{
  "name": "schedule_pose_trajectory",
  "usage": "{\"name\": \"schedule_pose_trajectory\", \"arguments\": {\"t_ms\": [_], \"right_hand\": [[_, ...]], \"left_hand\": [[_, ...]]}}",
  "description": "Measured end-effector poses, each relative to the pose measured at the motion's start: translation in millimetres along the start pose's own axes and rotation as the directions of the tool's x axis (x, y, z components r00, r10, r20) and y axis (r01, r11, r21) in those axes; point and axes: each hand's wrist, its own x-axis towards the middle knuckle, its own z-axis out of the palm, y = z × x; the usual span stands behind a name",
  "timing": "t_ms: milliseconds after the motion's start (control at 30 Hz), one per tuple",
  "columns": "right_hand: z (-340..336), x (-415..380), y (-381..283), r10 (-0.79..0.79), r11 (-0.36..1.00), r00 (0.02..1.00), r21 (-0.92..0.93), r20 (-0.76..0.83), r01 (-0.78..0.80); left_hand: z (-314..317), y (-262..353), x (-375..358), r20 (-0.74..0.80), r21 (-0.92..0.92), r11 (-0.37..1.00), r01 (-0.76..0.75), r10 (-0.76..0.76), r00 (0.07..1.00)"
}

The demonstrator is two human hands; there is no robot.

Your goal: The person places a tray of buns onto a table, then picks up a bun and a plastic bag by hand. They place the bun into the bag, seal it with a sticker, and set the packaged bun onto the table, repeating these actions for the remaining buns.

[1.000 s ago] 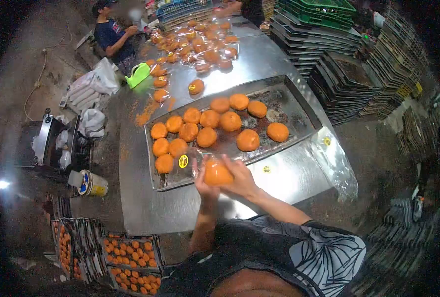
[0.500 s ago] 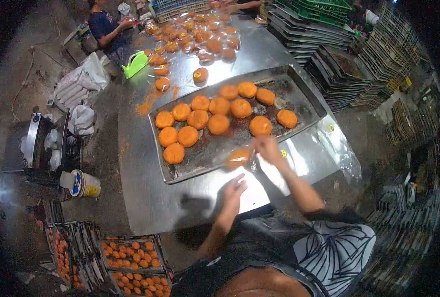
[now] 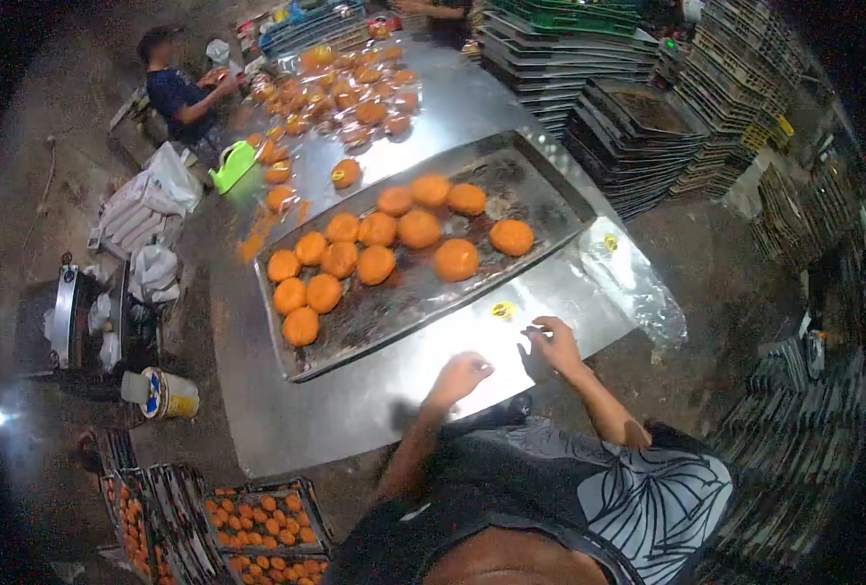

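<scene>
Low over the near edge of the worktop (image 3: 306,429), both bare hands hang side by side, a little apart from each other. The left hand (image 3: 460,378) is curled, its thumb and fingers bent toward the right hand (image 3: 553,347), whose own fingers arch inward and down. Glare whitens the metal beneath them, so I can't tell whether either set of fingers is closed on thin film or merely bent.

Just beyond the right hand, a yellow label (image 3: 502,310) lies on the worktop, outside the near rim of a large metal tray (image 3: 404,328). The round orange buns (image 3: 419,229) sit in that tray, clustered mostly toward its left and middle, with two set somewhat apart on the right. To the right of the tray, clear plastic wrapping (image 3: 637,292) spreads to the worktop's edge, with another yellow mark (image 3: 610,243) near its far end.

Past the tray, one bun with a yellow label (image 3: 345,174) rests near a heap of wrapped buns (image 3: 350,93). Orange crumbs (image 3: 254,237) are scattered by the tray's far left corner, near a bright green object (image 3: 231,168). Beyond that, a person (image 3: 181,102) in a dark top has both hands raised near the heap.
</scene>
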Motion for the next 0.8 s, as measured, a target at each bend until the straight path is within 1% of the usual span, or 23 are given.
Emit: {"name": "schedule_pose_trajectory", "arguments": {"t_ms": [33,67,100,133,167,200,233,267,300,367,400,433,467,500,533,567,600,633,667,700,733,767,800], "right_hand": [[-20.5,-2.9,5.1,0.083,0.993,0.994,-0.074,-0.07,-0.088],[-31.6,-3.1,14.4,0.073,0.997,0.991,-0.021,-0.114,-0.076],[-37.4,-5.5,20.4,0.078,0.996,0.991,-0.022,-0.112,-0.081],[-39.7,-8.4,24.5,0.1,0.995,0.992,0.024,-0.079,-0.098],[-41.2,-13.7,30.6,0.12,0.991,0.992,0.07,-0.04,-0.117],[-42.1,-23.6,40.5,0.073,0.997,0.997,0.003,0.033,-0.073],[-40.7,-32.7,51.7,0.024,0.998,0.994,-0.058,0.107,-0.018],[-34.8,-39.4,68.0,0.042,0.999,0.976,0.003,0.212,-0.043],[-33.1,-43.7,71.2,0.059,0.995,0.945,0.058,0.322,-0.082],[-32.0,-42.5,62.3,0.055,0.996,0.907,0.042,0.417,-0.08],[-27.1,-36.4,56.6,-0.016,0.988,0.914,0.145,0.405,-0.047],[-23.9,-27.9,50.6,-0.083,0.969,0.92,0.245,0.383,-0.014],[-25.1,-17.9,37.4,-0.086,0.945,0.909,0.323,0.409,-0.056],[-27.0,-10.7,27.3,-0.09,0.911,0.896,0.399,0.436,-0.103],[-8.4,-6.0,51.4,-0.225,0.777,0.919,0.628,0.324,-0.031],[-10.3,-5.1,52.1,-0.164,0.753,0.924,0.649,0.346,-0.109],[-18.2,-10.9,44.6,-0.199,0.845,0.93,0.534,0.31,0.003],[-25.7,-15.1,38.0,-0.245,0.91,0.929,0.397,0.279,0.121],[-25.8,-22.5,45.0,-0.241,0.912,0.927,0.394,0.286,0.115],[-24.5,-34.4,53.9,-0.113,0.991,0.953,0.105,0.283,0.086],[-23.9,-41.4,58.1,0.007,0.98,0.97,-0.196,0.241,0.042],[-24.0,-42.4,54.9,0.009,0.976,0.969,-0.212,0.248,0.046],[-22.2,-44.2,47.9,0.051,0.994,0.965,-0.105,0.258,-0.024]], "left_hand": [[20.5,4.7,17.5,-0.069,0.046,0.988,-0.147,0.15,0.986],[38.3,1.0,36.4,-0.093,0.2,0.945,-0.257,0.28,0.956],[58.1,-15.9,57.9,-0.099,0.354,0.868,-0.347,0.404,0.909],[96.8,-86.4,87.5,-0.169,0.384,0.799,-0.463,0.554,0.816],[87.9,-58.7,88.8,-0.05,0.327,0.849,-0.415,0.454,0.89],[83.3,-50.3,93.3,-0.027,0.043,0.918,-0.393,0.395,0.918],[78.6,-48.6,97.3,0.007,-0.239,0.912,-0.334,0.345,0.938],[76.1,-55.7,100.6,0.018,-0.034,0.948,-0.316,0.316,0.948],[66.0,-51.9,102.4,0.149,0.172,0.964,-0.202,0.177,0.973],[58.0,-37.8,101.4,0.097,0.179,0.972,-0.155,0.14,0.985],[57.1,-21.5,94.2,0.041,-0.057,0.998,-0.019,0.021,0.999],[56.8,-0.8,87.1,0.015,-0.296,0.949,0.104,-0.105,0.994],[57.9,15.7,81.0,0.042,-0.371,0.913,0.17,-0.166,0.985],[64.7,17.8,77.5,0.113,-0.534,0.788,0.305,-0.291,0.95],[75.2,16.3,73.5,0.031,-0.528,0.822,0.216,-0.235,0.971],[84.3,10.1,68.5,-0.049,-0.513,0.849,0.127,-0.176,0.983],[80.6,1.9,68.7,0.047,-0.234,0.967,0.097,-0.089,0.995],[83.5,-3.9,65.6,0.049,-0.24,0.965,0.106,-0.097,0.994],[84.4,0.6,63.1,0.088,-0.187,0.964,0.188,-0.175,0.981],[83.6,9.7,60.1,0.124,-0.132,0.955,0.267,-0.252,0.96],[75.8,51.1,53.3,0.107,0.111,0.983,0.146,-0.157,0.982],[85.5,33.4,56.2,0.104,0.094,0.985,0.143,-0.153,0.983],[101.2,-0.8,61.2,0.049,0.049,0.992,0.114,-0.117,0.992]]}}
